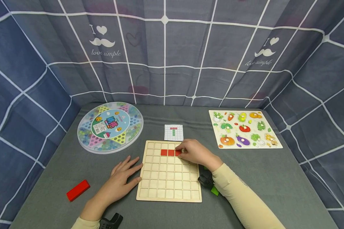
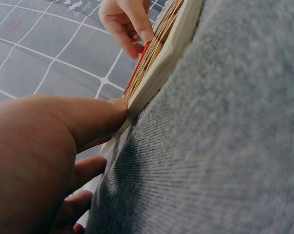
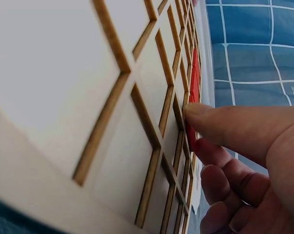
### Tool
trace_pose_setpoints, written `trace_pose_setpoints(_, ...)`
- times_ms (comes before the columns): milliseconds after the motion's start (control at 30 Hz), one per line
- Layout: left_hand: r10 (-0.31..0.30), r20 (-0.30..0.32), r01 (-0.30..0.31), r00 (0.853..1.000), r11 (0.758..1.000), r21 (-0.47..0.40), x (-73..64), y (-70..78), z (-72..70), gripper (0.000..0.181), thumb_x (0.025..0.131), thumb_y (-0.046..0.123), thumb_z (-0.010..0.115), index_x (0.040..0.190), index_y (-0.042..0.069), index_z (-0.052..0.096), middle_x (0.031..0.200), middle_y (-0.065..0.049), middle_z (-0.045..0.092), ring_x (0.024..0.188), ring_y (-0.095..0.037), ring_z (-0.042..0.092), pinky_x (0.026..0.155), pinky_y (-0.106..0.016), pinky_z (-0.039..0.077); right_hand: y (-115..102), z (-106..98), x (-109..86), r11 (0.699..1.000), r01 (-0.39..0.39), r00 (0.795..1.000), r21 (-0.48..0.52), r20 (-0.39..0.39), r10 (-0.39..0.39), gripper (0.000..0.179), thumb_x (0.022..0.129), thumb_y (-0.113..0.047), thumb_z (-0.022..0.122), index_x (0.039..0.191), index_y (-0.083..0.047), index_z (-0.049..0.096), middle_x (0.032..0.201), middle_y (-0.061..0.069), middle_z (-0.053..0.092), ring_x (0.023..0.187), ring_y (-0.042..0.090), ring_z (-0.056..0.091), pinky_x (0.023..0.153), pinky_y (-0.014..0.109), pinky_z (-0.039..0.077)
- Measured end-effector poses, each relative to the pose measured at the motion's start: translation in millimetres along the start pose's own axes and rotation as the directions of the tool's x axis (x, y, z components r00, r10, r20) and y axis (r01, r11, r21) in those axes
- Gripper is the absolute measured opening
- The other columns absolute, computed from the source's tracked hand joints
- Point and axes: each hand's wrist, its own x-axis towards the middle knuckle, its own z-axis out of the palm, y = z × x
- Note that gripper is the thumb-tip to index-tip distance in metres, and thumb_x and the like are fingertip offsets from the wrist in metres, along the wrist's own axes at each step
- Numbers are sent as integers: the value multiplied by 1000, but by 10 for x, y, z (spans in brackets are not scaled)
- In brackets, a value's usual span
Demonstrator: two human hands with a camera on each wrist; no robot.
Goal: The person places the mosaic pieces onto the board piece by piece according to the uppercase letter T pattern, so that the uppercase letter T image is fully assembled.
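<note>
A wooden grid board (image 1: 161, 193) lies flat on the grey cloth. Three red square tiles (image 1: 164, 152) sit side by side in a row near its far edge. My right hand (image 1: 196, 153) pinches the rightmost red tile (image 3: 191, 136) between thumb and index finger, down in its cell. My left hand (image 1: 121, 181) lies with fingers spread, thumb and index fingertip touching the board's left edge; the thumb (image 2: 105, 117) against that edge shows in the left wrist view. Beyond the board lies a small pattern card (image 1: 174, 135) with a red and green T.
A red bar (image 1: 78, 190) lies left of my left hand. Something green (image 1: 215, 190) shows partly behind my right wrist. A round Chinese checkers box (image 1: 110, 127) stands at the back left, a vegetable puzzle board (image 1: 245, 129) at the back right. Grid-patterned curtains enclose the table.
</note>
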Motion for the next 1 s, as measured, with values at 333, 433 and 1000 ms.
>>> trace_pose_setpoints(333,2,6,-2,1000,1000,0,11,14,-5,53,93,35,70,141,15,58,154,-7,40,145,-39,22,109,-65,10,34,-127,-200,997,-64,997,39,-51,66,30,86,-16,77,115,-8,74,100,-2,68,78,9,57,71,28,48)
trace_pose_setpoints(433,1,10,-1,1000,1000,1,10,9,-3,53,94,35,69,141,15,58,154,-6,39,145,-38,22,109,-65,10,56,-186,-319,995,-89,994,53,-64,92,30,87,-16,76,116,-8,74,101,-1,68,80,14,58,70,30,48)
trace_pose_setpoints(1000,-3,2,3,1000,1000,-3,2,-4,4,53,94,38,68,142,17,58,155,-6,39,146,-37,21,109,-65,10,279,-219,-955,978,-200,970,54,-128,205,41,85,-28,81,122,-14,72,109,-3,66,85,15,57,72,33,48)
